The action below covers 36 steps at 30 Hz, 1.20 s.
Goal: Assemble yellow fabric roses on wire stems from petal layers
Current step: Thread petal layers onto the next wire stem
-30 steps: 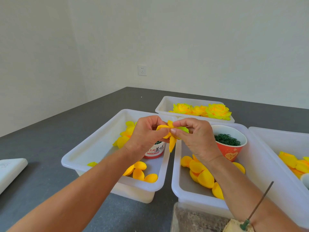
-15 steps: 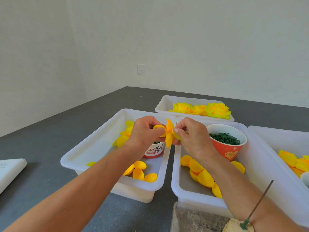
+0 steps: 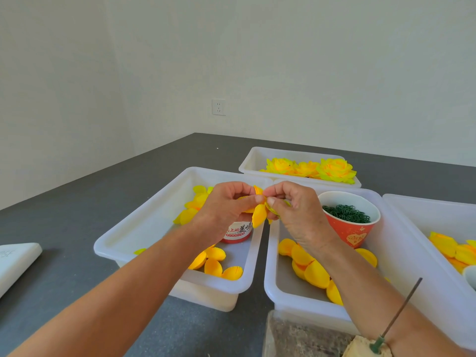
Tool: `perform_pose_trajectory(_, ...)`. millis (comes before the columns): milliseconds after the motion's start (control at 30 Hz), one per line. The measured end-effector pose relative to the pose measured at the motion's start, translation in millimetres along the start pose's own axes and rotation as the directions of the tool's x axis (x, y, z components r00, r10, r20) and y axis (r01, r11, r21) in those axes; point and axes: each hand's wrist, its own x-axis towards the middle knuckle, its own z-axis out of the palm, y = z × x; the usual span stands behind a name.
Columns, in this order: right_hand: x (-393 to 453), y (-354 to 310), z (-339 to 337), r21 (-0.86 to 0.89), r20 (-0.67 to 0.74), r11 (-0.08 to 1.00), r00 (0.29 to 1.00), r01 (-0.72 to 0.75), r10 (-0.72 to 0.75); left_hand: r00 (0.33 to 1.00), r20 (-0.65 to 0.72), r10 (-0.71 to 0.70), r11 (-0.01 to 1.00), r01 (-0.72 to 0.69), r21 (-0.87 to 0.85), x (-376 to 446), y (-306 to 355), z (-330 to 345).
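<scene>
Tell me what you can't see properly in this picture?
All in the head view:
- Petal piece: mostly hidden by the fingers of the left hand and right hand; any wire is not visible.
- Red-labelled cup: top hidden behind the left hand.
- Far-right bin: cut off by the right edge.
- White slab: cut off by the left edge.

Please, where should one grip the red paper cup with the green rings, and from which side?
Judging by its pose, grip the red paper cup around its tapered wall below the rim, coming from the right: it stands upright, and the right hand blocks the left.
</scene>
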Motion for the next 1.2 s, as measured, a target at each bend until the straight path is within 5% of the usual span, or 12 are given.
perform_pose_trajectory(300,1.2,-1.3,1.7,0.275,-0.063,0.961,0.998,-0.004,0.022,0.999,-0.052,0.003,0.990,-0.011,-0.139,0.1,6.2,-2.3)
perform_pose_trajectory(467,-0.4,1.8,1.2,0.095,-0.045,0.993,0.997,0.070,-0.066,0.994,-0.046,0.097,0.995,-0.095,0.042,-3.6,4.6,1.5)
perform_pose_trajectory(767,-2.2,0.7,-2.5,-0.259,-0.058,0.952,0.981,0.163,-0.184,0.991,-0.038,0.127,0.988,-0.123,0.090,-7.7,6.9,5.2)
perform_pose_trajectory(1200,4.4,4.6,6.9,-0.050,-0.150,0.998,0.988,0.038,-0.045,0.948,-0.313,0.064,0.997,-0.071,-0.011,1.8,2.9,0.2)
